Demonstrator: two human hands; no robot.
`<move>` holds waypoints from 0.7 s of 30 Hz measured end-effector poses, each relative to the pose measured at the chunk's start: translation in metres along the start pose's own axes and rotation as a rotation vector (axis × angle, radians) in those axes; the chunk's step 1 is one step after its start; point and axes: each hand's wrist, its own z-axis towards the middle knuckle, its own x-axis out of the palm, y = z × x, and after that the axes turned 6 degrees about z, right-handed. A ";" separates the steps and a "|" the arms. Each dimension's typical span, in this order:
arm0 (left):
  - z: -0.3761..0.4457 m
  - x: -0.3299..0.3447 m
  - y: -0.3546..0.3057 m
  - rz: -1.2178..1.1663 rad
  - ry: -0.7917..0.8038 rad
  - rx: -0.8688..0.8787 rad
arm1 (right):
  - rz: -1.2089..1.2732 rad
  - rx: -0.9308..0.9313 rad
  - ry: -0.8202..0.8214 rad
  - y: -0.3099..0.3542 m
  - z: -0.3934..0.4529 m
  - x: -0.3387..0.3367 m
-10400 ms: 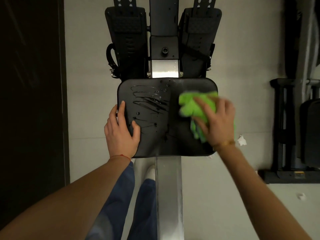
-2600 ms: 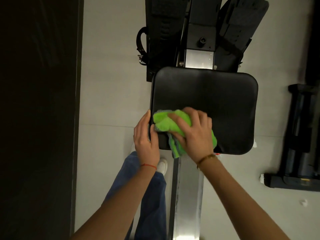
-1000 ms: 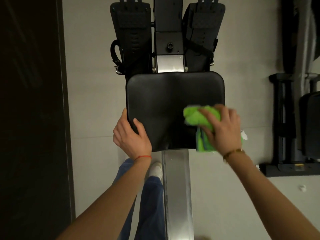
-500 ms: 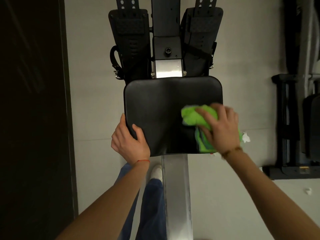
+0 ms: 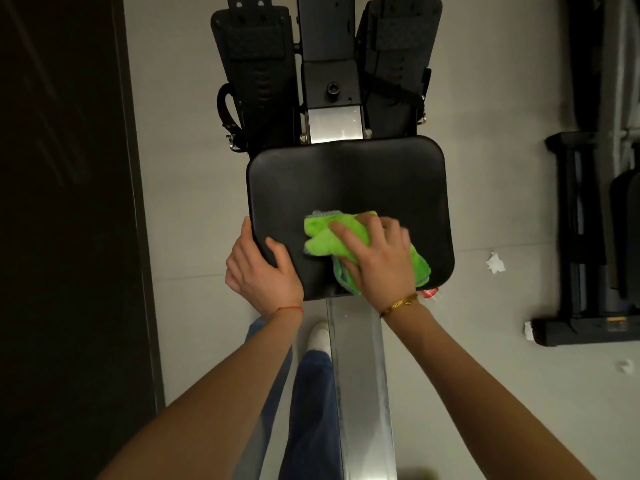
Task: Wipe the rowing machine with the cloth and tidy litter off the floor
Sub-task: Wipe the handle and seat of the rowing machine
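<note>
Green cloth [image 5: 332,237] — bunched on seat [image 5: 346,181].

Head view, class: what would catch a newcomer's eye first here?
The bright green cloth under the right hand, on the near half of the black seat. The left hand grips the seat's near left corner. White paper scraps lie on the floor to the right.
</note>
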 end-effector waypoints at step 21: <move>-0.006 -0.094 -0.003 0.164 0.462 0.911 | 0.271 0.920 0.002 0.071 -0.187 -0.045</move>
